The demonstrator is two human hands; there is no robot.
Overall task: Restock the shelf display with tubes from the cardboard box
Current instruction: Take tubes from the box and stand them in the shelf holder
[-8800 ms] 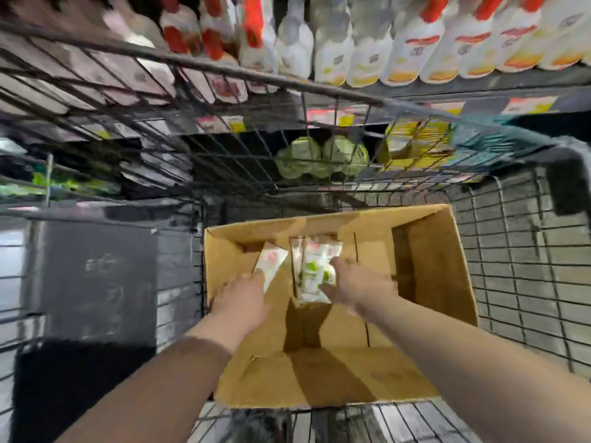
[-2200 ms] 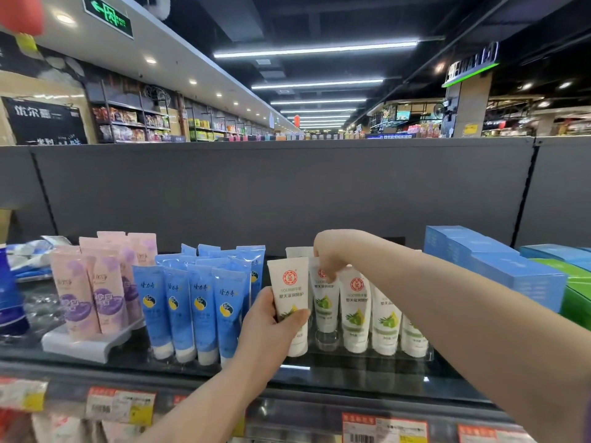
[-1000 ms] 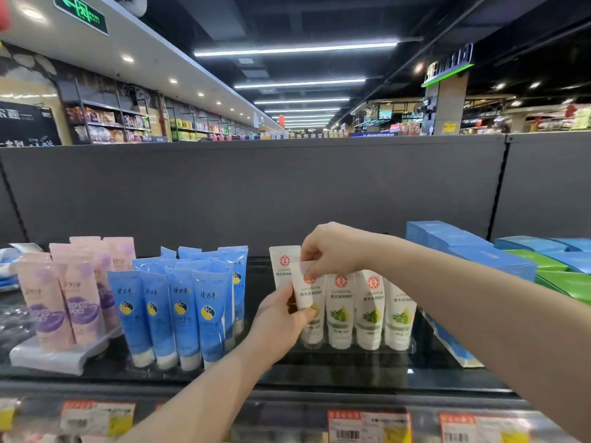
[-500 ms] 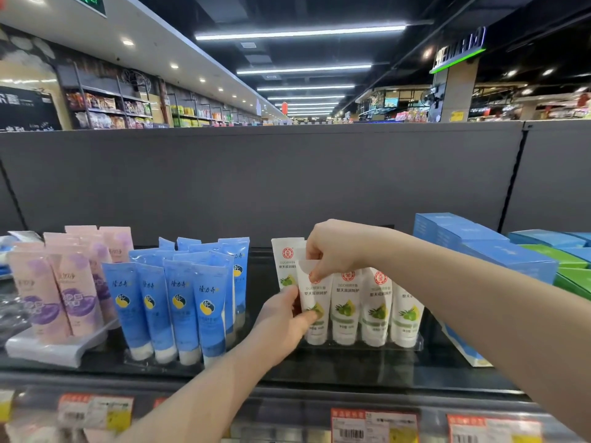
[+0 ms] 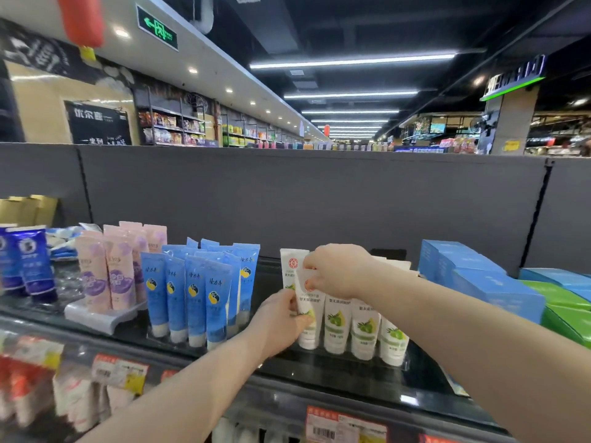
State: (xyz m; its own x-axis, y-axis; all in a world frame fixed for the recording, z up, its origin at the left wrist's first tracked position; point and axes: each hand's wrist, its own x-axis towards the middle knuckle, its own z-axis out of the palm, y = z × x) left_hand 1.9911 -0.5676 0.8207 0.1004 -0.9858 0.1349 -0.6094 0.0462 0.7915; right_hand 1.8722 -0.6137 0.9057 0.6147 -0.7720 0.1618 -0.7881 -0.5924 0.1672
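on shelf (image 5: 335,375), hands grip white tube (image 5: 309,310).

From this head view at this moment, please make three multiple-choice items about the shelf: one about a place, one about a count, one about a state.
1. What stands directly left of the white tubes?
A. blue tubes
B. green boxes
C. dark blue tubes

2. How many white tubes stand clear to the right of the one being held, in the front row?
A. one
B. three
C. six

3. What is the right hand doing?
A. resting flat on the shelf
B. pinching the top of a white tube
C. hanging empty in the air

Answers: 1 A, the blue tubes are the neighbouring group on that side. 2 B, three green-printed tubes show beside the held tube. 3 B, its fingers close on the tube's upper edge while the left hand steadies it lower down.
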